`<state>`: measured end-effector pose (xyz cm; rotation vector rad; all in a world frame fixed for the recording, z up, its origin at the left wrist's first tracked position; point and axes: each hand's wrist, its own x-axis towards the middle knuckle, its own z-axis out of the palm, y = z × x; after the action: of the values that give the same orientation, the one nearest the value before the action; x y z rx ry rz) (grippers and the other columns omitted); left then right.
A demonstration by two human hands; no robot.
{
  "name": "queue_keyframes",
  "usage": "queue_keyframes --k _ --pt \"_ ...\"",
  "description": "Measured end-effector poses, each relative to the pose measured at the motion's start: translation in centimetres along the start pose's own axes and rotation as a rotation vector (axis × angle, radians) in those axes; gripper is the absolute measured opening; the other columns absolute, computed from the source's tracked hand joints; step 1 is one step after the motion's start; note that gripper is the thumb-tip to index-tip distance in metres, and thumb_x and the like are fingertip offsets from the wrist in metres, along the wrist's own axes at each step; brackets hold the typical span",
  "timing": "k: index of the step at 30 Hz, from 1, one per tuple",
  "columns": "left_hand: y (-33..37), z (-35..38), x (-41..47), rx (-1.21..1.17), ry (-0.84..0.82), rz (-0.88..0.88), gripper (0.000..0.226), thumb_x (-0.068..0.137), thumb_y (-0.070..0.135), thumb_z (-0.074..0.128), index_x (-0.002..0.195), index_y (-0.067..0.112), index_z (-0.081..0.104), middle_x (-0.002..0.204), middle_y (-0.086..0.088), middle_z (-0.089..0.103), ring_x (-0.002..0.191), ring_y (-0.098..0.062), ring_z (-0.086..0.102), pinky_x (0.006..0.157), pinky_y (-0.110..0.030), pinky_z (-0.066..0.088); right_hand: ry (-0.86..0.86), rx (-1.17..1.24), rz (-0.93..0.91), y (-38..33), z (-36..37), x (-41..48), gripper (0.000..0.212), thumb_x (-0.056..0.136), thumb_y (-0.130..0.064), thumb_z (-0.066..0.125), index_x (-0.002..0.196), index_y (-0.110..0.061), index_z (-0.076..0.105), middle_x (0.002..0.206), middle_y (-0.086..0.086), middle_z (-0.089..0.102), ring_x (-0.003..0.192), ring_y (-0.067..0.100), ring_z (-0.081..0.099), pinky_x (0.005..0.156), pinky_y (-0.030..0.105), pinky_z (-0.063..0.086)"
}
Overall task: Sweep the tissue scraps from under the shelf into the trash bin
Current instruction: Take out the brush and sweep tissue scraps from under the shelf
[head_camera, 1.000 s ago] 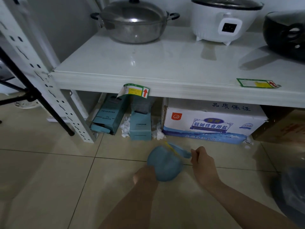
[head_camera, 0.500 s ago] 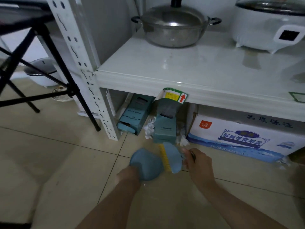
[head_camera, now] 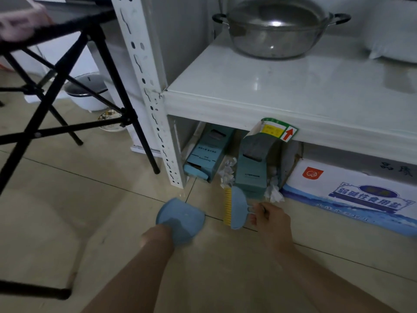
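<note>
Just beyond the right hand (head_camera: 270,220), crumpled white tissue scraps (head_camera: 226,175) lie on the glossy tile floor (head_camera: 90,222) under the shelf (head_camera: 270,91), flanking a teal carton (head_camera: 250,175). That hand's fingers curl round the looped handle of a rounded blue plastic brush (head_camera: 237,206) with yellow bristles. The left hand (head_camera: 155,236) grips a shell-shaped blue dustpan (head_camera: 180,218), fingers hidden.

My left hand (head_camera: 154,237) grips the blue dustpan (head_camera: 180,216), my right hand (head_camera: 272,220) holds the little brush (head_camera: 235,207) (yellow bristles) just beside the tissue scraps (head_camera: 228,173) under the shelf (head_camera: 270,91).
</note>
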<state>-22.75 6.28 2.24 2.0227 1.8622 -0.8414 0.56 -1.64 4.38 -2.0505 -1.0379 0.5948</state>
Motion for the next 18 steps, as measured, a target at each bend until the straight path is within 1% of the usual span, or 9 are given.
queue_keyframes --k 2,4,6,8,10,12,13,16,18 --pt "1.0 -0.9 -0.3 0.043 0.008 0.008 0.032 0.093 0.02 0.055 0.124 0.015 0.057 0.118 -0.001 0.064 0.108 -0.018 0.064 0.091 -0.029 0.055 0.018 -0.029 0.009 -0.1 -0.2 0.3 0.034 0.097 -0.017 0.046 0.077 0.004 0.064 0.074 0.018 0.069 0.076 0.031 0.067 0.064 0.033 0.049" --pt "2.7 -1.9 -0.4 0.03 0.065 0.076 0.028 0.092 0.023 0.054 0.118 0.014 0.061 0.112 -0.002 0.066 0.103 -0.019 0.065 0.087 -0.03 0.056 0.044 -0.063 -0.012 -0.8 -0.8 1.0 0.036 0.098 -0.021 0.046 0.079 0.003 0.065 0.074 0.016 0.069 0.074 0.028 0.068 0.064 0.032 0.05" --pt "4.9 -3.2 -0.5 -0.028 0.119 0.164 0.023 0.095 0.019 0.049 0.111 0.009 0.063 0.11 -0.005 0.066 0.102 -0.02 0.065 0.086 -0.029 0.055 0.063 -0.063 -0.058 -1.5 -1.3 2.1 0.034 0.098 -0.023 0.047 0.081 0.001 0.065 0.075 0.016 0.069 0.073 0.027 0.068 0.069 0.038 0.055" --pt "6.9 -4.6 -0.3 -0.035 0.183 0.248 0.021 0.093 0.013 0.05 0.108 0.008 0.064 0.111 -0.006 0.066 0.101 -0.021 0.064 0.082 -0.03 0.054 0.063 -0.072 -0.094 -2.5 -1.6 3.2 0.032 0.098 -0.022 0.049 0.083 0.0 0.066 0.076 0.017 0.07 0.072 0.027 0.069 0.07 0.043 0.057" --pt "8.3 -5.5 0.2 -0.027 0.203 0.283 0.021 0.092 0.008 0.052 0.109 0.009 0.063 0.114 -0.007 0.063 0.104 -0.022 0.063 0.083 -0.031 0.053 0.068 -0.114 -0.132 -3.3 -1.7 3.9 0.032 0.098 -0.023 0.048 0.082 -0.001 0.066 0.076 0.016 0.07 0.07 0.025 0.069 0.068 0.039 0.058" --pt "9.1 -5.9 0.7 -0.033 0.213 0.316 0.024 0.09 0.006 0.055 0.113 0.009 0.06 0.117 -0.008 0.061 0.106 -0.022 0.062 0.085 -0.03 0.05 0.078 -0.153 -0.174 -4.0 -1.6 4.6 0.034 0.098 -0.022 0.048 0.076 0.0 0.064 0.071 0.018 0.068 0.063 0.025 0.064 0.061 0.032 0.051" --pt "9.5 -5.8 1.0 -0.028 0.233 0.346 0.026 0.089 0.006 0.057 0.115 0.008 0.059 0.117 -0.008 0.06 0.107 -0.023 0.061 0.086 -0.031 0.049 0.078 -0.157 -0.19 -4.3 -1.5 5.0 0.036 0.097 -0.021 0.048 0.074 0.002 0.063 0.068 0.019 0.066 0.06 0.025 0.061 0.058 0.031 0.048" --pt "11.0 -4.0 1.3 0.025 0.229 0.468 0.029 0.089 0.009 0.056 0.118 0.007 0.055 0.119 -0.011 0.058 0.109 -0.026 0.058 0.091 -0.034 0.046 0.079 -0.182 -0.227 -5.3 -0.6 6.5 0.042 0.096 -0.019 0.049 0.064 0.007 0.058 0.054 0.016 0.055 0.048 0.019 0.048 0.052 0.03 0.038" --pt "12.3 -2.2 1.5 0.072 0.212 0.506 0.033 0.091 0.011 0.055 0.122 0.003 0.052 0.124 -0.016 0.055 0.113 -0.03 0.053 0.094 -0.039 0.043 0.132 -0.218 -0.268 -6.3 0.1 8.0 0.044 0.096 -0.02 0.049 0.062 0.005 0.059 0.055 0.015 0.058 0.048 0.022 0.054 0.048 0.034 0.042"
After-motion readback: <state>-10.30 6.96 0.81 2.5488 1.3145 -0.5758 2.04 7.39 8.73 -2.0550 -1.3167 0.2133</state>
